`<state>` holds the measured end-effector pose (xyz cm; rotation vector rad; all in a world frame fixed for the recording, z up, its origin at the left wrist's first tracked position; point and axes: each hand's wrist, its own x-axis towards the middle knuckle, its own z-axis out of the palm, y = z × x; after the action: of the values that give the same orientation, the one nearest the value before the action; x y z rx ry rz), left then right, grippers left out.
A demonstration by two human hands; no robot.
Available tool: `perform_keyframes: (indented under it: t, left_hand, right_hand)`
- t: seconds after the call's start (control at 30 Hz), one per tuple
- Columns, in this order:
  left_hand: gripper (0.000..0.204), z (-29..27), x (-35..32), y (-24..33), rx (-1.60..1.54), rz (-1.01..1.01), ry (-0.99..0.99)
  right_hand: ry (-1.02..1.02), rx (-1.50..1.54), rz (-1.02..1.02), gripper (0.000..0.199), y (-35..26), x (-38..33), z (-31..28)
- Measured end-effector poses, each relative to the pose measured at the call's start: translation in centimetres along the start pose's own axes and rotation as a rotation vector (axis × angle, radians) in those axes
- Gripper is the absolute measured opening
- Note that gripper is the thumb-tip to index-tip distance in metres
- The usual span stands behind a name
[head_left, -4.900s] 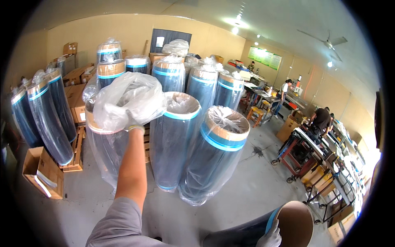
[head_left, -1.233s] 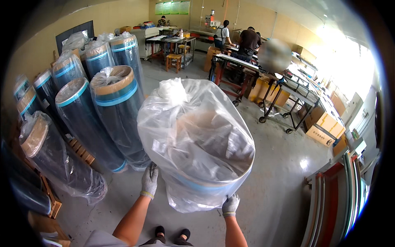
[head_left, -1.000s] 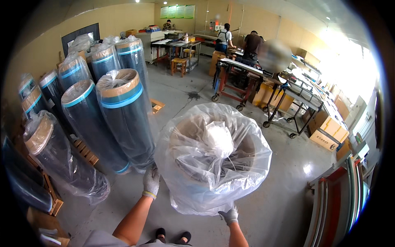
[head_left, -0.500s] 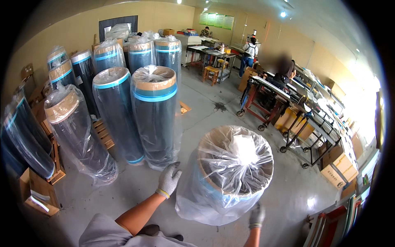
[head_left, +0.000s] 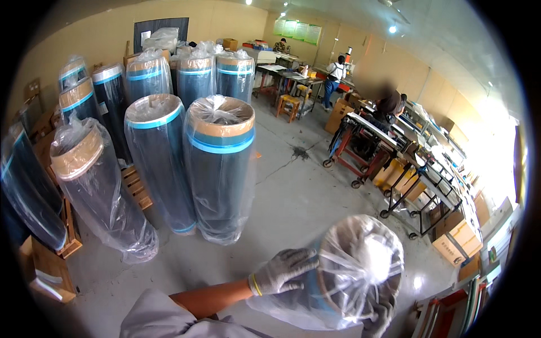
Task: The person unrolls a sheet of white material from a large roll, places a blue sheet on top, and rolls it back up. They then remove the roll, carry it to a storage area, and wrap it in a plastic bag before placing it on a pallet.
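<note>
A large roll in a clear plastic bag leans to the right in front of me. Its bag is gathered over the round brown rim, with a white bunch in the middle. My left hand, in a grey knit glove, lies against the roll's upper left side, fingers stretched out. Low on the right, my right hand, gloved too, curls against the roll near its rim; plastic and the frame's lower edge partly hide it. Beyond my left hand stands another bagged roll with a blue band.
Several bagged rolls stand upright at the left, some by wooden pallets. An open carton sits at the lower left. Wheeled carts and cartons line the right. Other people work at the far benches.
The roll has tipped and shifted right and toward me. My left hand has come from beside it onto its side; my right hand has moved right and is now against it.
</note>
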<state>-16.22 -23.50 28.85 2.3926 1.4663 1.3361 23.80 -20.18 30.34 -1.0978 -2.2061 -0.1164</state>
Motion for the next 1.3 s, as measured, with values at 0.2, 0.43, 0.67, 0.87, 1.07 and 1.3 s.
perform_keyframes:
  t: [0.2,0.43,0.67,0.87,1.07,1.3]
  left_hand:
    - [0.032,-9.9,0.3,-17.0,0.119,-0.244,0.208]
    - [0.023,-27.0,5.8,-38.6,0.53,-0.439,0.685]
    - [0.059,-32.8,6.6,-46.3,0.764,-0.576,0.024]
    - [0.036,-31.2,4.7,-46.0,0.61,-0.374,0.231]
    - [0.025,-36.5,-1.1,-42.2,0.654,-0.31,0.427]
    - [0.023,-48.5,-7.3,-44.2,0.975,-0.793,0.332]
  right_hand:
    - [0.329,-0.049,0.239,0.036,-12.8,1.0,-2.4]
    - [0.306,-0.615,0.308,0.034,-17.6,-0.7,1.4]
    - [0.262,-1.079,0.209,0.035,-18.6,6.9,4.5]
    - [0.31,-0.921,0.145,0.038,-15.5,16.3,5.0]
    - [0.304,-0.794,0.108,0.041,-15.2,21.6,7.9]
    - [0.282,-0.722,0.109,0.045,-15.3,23.8,9.3]
